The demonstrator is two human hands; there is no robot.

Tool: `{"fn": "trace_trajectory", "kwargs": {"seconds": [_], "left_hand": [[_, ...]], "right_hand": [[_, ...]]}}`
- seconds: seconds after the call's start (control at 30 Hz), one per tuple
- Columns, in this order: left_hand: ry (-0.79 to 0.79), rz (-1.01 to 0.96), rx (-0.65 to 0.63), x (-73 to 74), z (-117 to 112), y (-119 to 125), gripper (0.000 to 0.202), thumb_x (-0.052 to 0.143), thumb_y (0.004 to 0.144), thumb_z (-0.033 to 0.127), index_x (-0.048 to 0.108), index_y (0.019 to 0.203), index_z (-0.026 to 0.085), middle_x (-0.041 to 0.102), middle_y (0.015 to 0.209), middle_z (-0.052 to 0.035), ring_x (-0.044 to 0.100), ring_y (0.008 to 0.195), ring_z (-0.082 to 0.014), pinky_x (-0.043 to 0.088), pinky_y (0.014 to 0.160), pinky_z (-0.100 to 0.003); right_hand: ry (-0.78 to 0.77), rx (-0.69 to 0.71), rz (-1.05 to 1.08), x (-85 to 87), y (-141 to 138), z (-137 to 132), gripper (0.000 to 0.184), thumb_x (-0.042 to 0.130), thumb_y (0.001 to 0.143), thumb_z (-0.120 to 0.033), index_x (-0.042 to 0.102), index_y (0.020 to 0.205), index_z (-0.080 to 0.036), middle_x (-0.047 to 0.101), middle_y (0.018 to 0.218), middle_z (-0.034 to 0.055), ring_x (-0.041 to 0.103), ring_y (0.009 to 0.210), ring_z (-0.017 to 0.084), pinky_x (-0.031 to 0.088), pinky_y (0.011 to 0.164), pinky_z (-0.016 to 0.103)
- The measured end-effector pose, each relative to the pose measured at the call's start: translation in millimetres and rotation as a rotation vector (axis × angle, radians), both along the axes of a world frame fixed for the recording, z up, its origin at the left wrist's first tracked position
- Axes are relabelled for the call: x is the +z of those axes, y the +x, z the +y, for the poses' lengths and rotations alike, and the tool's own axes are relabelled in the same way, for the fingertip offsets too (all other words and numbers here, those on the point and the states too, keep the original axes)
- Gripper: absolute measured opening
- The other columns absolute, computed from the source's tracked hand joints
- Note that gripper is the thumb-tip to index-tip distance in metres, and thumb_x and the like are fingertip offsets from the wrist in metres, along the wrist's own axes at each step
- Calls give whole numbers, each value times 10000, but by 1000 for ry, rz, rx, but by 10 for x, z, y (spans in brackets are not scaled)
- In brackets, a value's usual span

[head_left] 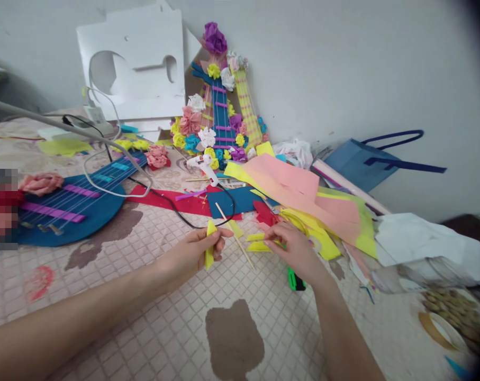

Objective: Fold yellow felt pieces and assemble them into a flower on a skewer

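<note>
Between the thumb and fingers of my left hand [211, 244] is a folded yellow strip [209, 259], standing nearly upright above the table. My right hand [289, 246] is closed at the fingertips on the end of another yellow strip [255, 237]. Just below it lies one more yellow piece [259, 247]. A thin wooden stick [243, 250] lies slanting on the table between my hands. Scissors with yellow handles [297, 218] rest just beyond my right hand, partly hidden by it. A green and black cutter [295, 280] lies under my right wrist.
A white glue gun [203, 166] with a black cable stands beyond my hands. To the left is a blue guitar shape [92, 206], beside another person's partly visible sleeve. Pink sheets [291, 180] and yellow sheets cover the right. Flower-decorated guitars [219, 111] lean on the wall; a tape roll [442, 330] lies right.
</note>
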State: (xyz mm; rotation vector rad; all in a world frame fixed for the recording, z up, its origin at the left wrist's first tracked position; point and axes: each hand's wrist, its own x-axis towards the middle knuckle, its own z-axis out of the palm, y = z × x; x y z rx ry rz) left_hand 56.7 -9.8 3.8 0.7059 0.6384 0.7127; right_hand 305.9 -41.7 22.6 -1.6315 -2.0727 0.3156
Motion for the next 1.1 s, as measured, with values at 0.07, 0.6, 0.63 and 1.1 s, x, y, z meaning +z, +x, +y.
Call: {"fn": "trace_trajectory", "kwargs": {"seconds": [0.07,0.6,0.63,1.1], "left_hand": [[-21,13,5,-12,-6,7,160,602,856,248,672,926,123,486,659,19,424,574,-71,387,590,-224],[35,95,-38,-70,-5,20,215,649,794,330,661,865,127,522,690,0,418,601,-88,346,582,-233],[58,112,-41,-65,-10,21,227,651,788,343,658,861,128,516,686,3,411,594,-88,339,578,-235],[368,442,-69,-74,-15,20,315,626,734,469,538,744,166,449,618,37,400,565,-105,287,518,-224]], "right_hand": [[-27,34,-75,-48,33,-22,82,603,763,-138,586,771,-217,609,864,31,553,900,222,421,786,366],[-94,-3,429,33,-78,-39,73,576,809,-234,522,766,-210,602,997,59,566,908,199,456,749,336],[-141,1,541,25,-133,-46,89,577,817,-260,519,771,-210,605,949,44,572,857,183,457,729,321],[-252,55,773,-169,-635,-91,221,643,794,-281,522,970,-224,589,813,-7,570,734,139,457,660,267]]}}
